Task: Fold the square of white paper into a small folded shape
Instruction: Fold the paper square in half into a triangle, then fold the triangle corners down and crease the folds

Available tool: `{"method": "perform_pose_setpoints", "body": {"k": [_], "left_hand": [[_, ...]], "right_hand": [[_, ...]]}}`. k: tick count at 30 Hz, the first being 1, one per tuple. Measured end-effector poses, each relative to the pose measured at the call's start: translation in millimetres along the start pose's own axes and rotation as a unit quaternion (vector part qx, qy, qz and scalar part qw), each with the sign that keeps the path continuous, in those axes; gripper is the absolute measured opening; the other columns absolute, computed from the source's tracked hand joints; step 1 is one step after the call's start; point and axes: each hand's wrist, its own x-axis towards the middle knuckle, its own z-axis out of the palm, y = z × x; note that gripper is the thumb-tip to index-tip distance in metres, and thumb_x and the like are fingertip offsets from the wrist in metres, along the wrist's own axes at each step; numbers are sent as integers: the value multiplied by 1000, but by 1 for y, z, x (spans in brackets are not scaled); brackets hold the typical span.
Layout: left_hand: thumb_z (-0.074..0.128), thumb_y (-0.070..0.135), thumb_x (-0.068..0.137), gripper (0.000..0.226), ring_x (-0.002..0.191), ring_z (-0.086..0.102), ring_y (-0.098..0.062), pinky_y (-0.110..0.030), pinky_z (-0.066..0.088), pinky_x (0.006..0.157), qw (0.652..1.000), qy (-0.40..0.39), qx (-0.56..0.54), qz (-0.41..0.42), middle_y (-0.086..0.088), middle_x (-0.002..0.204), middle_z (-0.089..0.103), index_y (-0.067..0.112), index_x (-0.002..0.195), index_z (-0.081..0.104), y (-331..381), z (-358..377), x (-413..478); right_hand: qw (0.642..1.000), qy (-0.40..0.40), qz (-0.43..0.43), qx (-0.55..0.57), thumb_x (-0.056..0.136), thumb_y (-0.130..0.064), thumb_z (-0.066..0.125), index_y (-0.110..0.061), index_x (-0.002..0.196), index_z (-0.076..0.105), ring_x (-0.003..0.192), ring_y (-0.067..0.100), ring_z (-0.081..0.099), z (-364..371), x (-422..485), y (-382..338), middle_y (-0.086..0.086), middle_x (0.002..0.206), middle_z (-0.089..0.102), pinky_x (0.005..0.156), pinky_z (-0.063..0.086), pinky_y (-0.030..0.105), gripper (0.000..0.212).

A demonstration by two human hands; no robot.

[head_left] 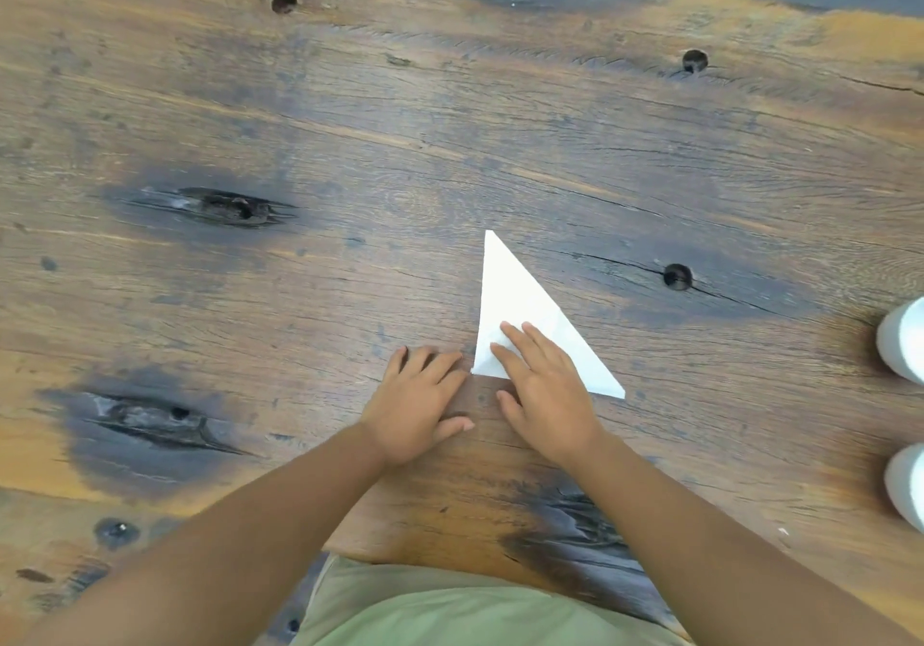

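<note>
The white paper (520, 300) lies flat on the wooden table (350, 155), folded into a triangle with its sharp tip pointing away from me. My right hand (542, 385) rests palm down on the triangle's near part, fingers spread and pressing the paper flat. My left hand (417, 403) lies flat on the bare wood just left of the paper, its fingertips at the triangle's near left corner. The near edge of the paper is partly hidden under my right hand.
Two white cylindrical objects (907, 338) (910, 483) stand at the table's right edge. The rough wood has dark knots and several small round holes (678, 276). My green clothing (450, 610) shows at the table's near edge.
</note>
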Motion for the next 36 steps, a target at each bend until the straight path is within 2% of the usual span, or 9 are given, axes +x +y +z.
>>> {"method": "perform_pose_setpoints", "body": {"k": [3,5,10,15,20,23,29,34,36], "left_hand": [[47,60,93,51,120,49,-23,-39,31,106,999,24,9,46,0,123,59,17,116,62,-9,-29,35],[56,54,91,47,122,49,-29,-42,32,106,994,56,35,88,-6,122,60,12,111,63,-9,-45,62],[59,53,90,63,143,27,-32,-50,29,113,983,31,112,145,-13,154,34,11,135,47,-1,-69,117],[58,59,88,83,151,9,-30,-56,17,119,974,-37,140,172,-12,164,11,15,151,27,-6,-62,134],[43,70,90,94,153,-4,-31,-62,8,119,976,-69,169,122,-13,166,-9,18,157,2,-11,-48,126],[36,75,88,97,152,-7,-32,-69,3,115,987,-45,146,53,-14,166,-9,20,158,-1,-4,-38,116],[31,78,86,99,151,-14,-36,-70,2,114,995,-11,74,-71,-15,164,-17,21,157,-7,27,-11,93],[31,83,82,103,150,-16,-36,-69,5,116,987,3,8,-160,-12,164,-20,24,156,-12,48,6,77],[31,84,81,105,150,-17,-36,-69,3,116,986,2,3,-168,-12,164,-21,25,156,-12,52,8,74]], "right_hand": [[992,57,106,32,87,-24,64,-11,133,53,131,32,45,-5,-6,6,12,143,48,105,43,47,49],[985,79,152,25,85,-22,67,-9,126,57,117,33,53,-6,-10,11,13,130,54,93,49,47,44],[967,79,243,8,83,-35,71,-11,115,56,98,29,54,-3,-15,13,9,108,54,77,49,41,43],[945,75,318,13,85,-50,64,-13,116,51,106,29,49,4,-6,10,8,115,52,85,45,43,50],[945,92,314,-2,83,-54,65,-14,133,46,123,31,44,6,-2,10,11,137,46,97,41,45,67],[950,82,301,-15,84,-56,62,-12,141,40,132,31,39,4,-1,16,13,144,41,107,34,48,75],[974,35,222,-31,86,-50,65,-12,150,32,145,36,23,-5,3,38,18,156,27,117,23,54,81],[990,-38,132,-39,90,-53,57,-21,157,7,152,27,-6,-6,4,65,7,165,-1,121,7,52,89],[991,-46,115,-45,89,-55,57,-22,156,5,152,26,-9,-7,5,72,5,165,-3,121,5,51,92]]}}
